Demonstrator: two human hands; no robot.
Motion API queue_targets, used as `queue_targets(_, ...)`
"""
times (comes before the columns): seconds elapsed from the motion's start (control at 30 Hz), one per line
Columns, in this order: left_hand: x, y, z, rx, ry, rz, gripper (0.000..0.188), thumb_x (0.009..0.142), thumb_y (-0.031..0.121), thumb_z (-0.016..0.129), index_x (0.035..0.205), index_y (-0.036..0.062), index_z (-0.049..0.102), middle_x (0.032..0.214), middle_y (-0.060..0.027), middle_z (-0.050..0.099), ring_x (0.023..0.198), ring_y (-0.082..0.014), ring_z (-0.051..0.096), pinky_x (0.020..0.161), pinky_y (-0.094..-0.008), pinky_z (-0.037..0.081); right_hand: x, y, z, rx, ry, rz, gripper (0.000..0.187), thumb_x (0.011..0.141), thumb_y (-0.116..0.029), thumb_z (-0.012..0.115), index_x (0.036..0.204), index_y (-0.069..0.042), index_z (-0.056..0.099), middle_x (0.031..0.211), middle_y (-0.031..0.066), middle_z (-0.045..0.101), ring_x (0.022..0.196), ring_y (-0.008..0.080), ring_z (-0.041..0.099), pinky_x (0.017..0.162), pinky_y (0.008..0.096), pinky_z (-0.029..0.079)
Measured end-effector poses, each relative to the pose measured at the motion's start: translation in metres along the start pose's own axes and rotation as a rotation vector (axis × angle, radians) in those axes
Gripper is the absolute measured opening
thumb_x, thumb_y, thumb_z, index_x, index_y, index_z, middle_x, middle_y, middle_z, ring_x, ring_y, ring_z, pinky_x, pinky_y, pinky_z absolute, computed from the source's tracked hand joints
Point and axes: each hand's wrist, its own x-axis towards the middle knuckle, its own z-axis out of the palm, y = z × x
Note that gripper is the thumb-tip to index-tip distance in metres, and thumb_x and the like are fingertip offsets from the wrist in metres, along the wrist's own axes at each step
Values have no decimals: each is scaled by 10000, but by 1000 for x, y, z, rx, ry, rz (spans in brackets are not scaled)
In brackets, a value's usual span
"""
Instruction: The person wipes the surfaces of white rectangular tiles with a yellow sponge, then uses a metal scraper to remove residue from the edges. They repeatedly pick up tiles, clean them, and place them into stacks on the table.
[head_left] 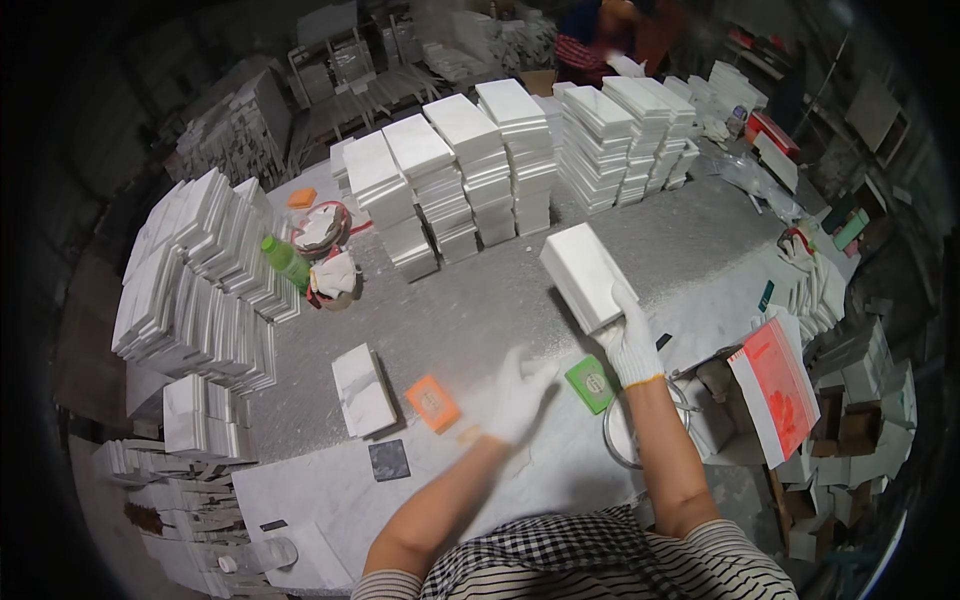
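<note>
Tile | right hand grip clamped | left hand open | dusty grey table, cluttered workshop

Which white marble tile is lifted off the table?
The white tile in the right hand; the others lie flat or sit stacked.

Gloved right hand raised and gripping; gloved left hand open, fingers spread.

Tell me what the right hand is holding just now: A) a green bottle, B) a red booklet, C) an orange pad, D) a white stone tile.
D: the gloved right hand grips a white tile by its lower corner, lifted above the table, while the left hand is open and empty.
</note>
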Motion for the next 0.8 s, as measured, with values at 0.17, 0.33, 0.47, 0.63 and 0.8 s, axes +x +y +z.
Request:
queue_targets(0.17,-30,-50,-15,511,159,203,608,877,237,716,1366,-29,471,1174,-206,655,1110,-314,643,961,-410,511,79,-15,-19,-57,-16,-52,544,956,-190,697,1433,-26,495,1358,171,596,1232,331,604,998,478,550)
queue_targets(0.33,-20,-59,-21,712,125,233,591,855,289,720,1328,-18,542,1199,-207,676,1123,-356,644,976,-436,504,146,-9,-14,-46,84,-65,541,923,-181,734,1397,-25,525,1313,168,618,1168,340,635,904,490,577)
queue_targets(0.47,-17,-61,-23,715,141,250,594,852,307,728,1322,-15,563,1191,-199,687,1113,-362,646,996,-438,494,193,-4,-20,-95,134,-40,578,883,-189,777,1378,-10,537,1294,176,625,1137,338,651,849,487,587)
queue_targets(0.63,-14,-54,-17,627,158,215,546,855,303,737,1281,-11,600,1148,-188,711,1098,-355,651,1000,-432,489,255,6,-34,-167,125,-54,617,866,-182,789,1374,44,522,1283,194,627,1098,336,673,797,478,601)
queue_targets(0.8,-10,-61,-19,729,188,277,510,855,277,744,1253,-14,614,1118,-188,716,1040,-349,667,953,-431,509,292,12,-26,-111,37,-8,578,902,-136,730,1400,46,499,1302,208,618,1109,350,669,832,473,607)
